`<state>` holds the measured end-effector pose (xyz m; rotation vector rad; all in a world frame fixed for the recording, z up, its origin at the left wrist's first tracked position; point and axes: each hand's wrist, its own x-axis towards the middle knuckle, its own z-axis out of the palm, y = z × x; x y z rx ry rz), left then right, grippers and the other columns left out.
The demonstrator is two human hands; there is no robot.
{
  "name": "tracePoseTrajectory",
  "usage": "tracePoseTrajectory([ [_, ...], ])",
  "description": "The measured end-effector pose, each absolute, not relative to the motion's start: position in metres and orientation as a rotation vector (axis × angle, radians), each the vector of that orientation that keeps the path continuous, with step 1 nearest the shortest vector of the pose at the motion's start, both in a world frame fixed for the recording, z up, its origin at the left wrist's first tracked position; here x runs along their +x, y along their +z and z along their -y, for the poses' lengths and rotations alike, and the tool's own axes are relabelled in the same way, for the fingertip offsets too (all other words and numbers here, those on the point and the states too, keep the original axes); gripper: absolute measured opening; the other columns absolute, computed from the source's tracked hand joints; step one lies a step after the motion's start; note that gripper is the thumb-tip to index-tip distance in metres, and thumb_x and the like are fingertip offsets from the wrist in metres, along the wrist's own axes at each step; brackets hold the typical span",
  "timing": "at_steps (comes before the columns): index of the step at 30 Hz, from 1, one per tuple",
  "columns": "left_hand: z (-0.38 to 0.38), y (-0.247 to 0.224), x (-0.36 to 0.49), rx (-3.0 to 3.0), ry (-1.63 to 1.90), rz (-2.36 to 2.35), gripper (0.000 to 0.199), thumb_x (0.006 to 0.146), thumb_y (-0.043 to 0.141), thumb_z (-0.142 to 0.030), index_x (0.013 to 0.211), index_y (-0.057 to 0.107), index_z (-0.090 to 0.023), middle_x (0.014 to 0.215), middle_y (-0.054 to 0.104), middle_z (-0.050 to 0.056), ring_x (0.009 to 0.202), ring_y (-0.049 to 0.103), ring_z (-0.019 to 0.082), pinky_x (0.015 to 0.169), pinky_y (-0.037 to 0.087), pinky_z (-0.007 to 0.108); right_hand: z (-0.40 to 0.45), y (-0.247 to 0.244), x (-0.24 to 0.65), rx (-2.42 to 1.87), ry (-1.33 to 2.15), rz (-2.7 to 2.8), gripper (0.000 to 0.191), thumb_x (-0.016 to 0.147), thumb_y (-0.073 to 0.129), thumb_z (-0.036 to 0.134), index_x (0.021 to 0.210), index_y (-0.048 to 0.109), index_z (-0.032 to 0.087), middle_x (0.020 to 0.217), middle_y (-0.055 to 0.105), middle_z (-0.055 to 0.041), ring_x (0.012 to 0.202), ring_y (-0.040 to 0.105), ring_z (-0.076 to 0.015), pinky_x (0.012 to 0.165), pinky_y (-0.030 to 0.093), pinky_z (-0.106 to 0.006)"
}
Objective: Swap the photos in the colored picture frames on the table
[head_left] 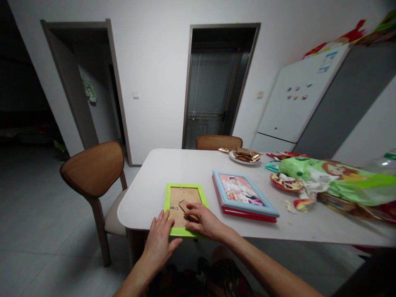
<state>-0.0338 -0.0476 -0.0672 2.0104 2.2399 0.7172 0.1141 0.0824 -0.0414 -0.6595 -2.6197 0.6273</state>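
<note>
Lower centre: my left hand (160, 235), fingers spread, touches a green frame (168, 198) lying back-up; my right hand (202, 220), fingers curled, rests over its backing (193, 196).

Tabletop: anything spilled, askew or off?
Yes, food mess on the right. An opened pomegranate and a broken piece of rind lie straight on the tabletop, no plate under them, with pale scraps and crumpled tissue alongside. No liquid spill visible.

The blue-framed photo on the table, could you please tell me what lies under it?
Beneath the blue-framed photo, red edges show along its near and left sides. Whatever they belong to is otherwise covered, so I cannot identify it.
</note>
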Motion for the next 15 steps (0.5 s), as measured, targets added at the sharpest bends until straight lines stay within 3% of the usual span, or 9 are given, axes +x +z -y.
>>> tracePoseTrajectory([
  [7,0.040,-0.057,-0.034,2.045,0.803,-2.118,0.021,0.066,0.062,-0.025,0.083,0.052,-0.018,0.123,0.047,0.012,0.118,0.035,0.026,0.097,0.027,0.048,-0.089,-0.043,0.066,-0.763,0.390,2.592,0.023,0.075,0.050,0.030,0.087,0.065,0.019,0.088,0.062,-0.0061,0.088,0.050,-0.0167,0.082,0.033,-0.028],
  [15,0.037,-0.060,-0.031,2.036,0.888,-2.092,0.032,0.063,0.064,-0.021,0.092,0.051,-0.015,0.120,0.048,0.014,0.117,0.037,0.026,0.097,0.034,0.043,-0.085,-0.048,0.040,-1.024,0.211,2.526,0.021,0.076,0.046,0.027,0.081,0.065,0.020,0.086,0.059,-0.0070,0.086,0.048,-0.0183,0.075,0.033,-0.028],
])
